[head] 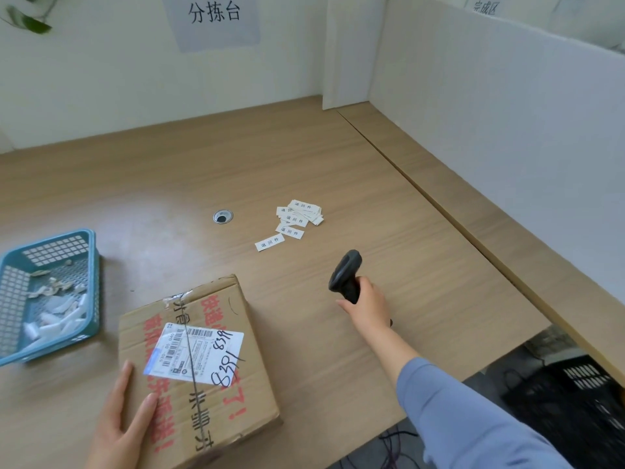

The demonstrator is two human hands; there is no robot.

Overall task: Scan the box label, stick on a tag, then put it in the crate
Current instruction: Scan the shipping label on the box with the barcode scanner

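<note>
A flat cardboard box [216, 411] with red print lies at the table's near edge. Its white shipping label [194, 353] with barcodes and black handwriting faces up. My left hand [118, 431] rests on the box's near left corner, thumb on top, fingers along the side. To the right, my right hand [368, 308] grips the handle of a black barcode scanner [346, 272], held above the table with its head tilted toward the box. Several small white tags [294, 220] lie scattered further back, in the middle of the table.
A blue plastic basket [86, 265] with white paper scraps sits at the left. A black crate [581, 390] stands on the floor below the table's right edge. A cable hole [223, 216] is in the tabletop. White partition panels [490, 113] line the back and right.
</note>
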